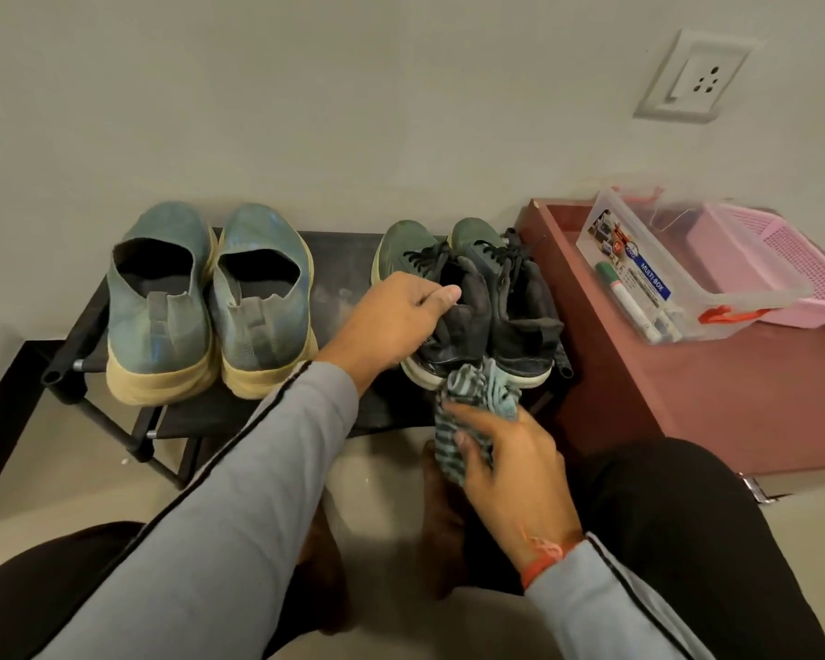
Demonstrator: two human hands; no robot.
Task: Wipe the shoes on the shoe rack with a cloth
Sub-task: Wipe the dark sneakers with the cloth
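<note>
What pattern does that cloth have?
The cloth has dark grey and pale teal stripes, as seen in the head view, the only one.

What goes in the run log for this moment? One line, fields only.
left hand: gripping dark laced shoe at collar | right hand: striped cloth at heel | blue slip-ons: untouched on rack

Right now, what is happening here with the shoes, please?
A person is cleaning shoes on a black shoe rack. The left hand grips the collar of a dark lace-up sneaker, while the right hand presses a striped cloth against its heel. A blue-grey slip-on pair stands untouched to the left. The rack is against the wall.
</note>
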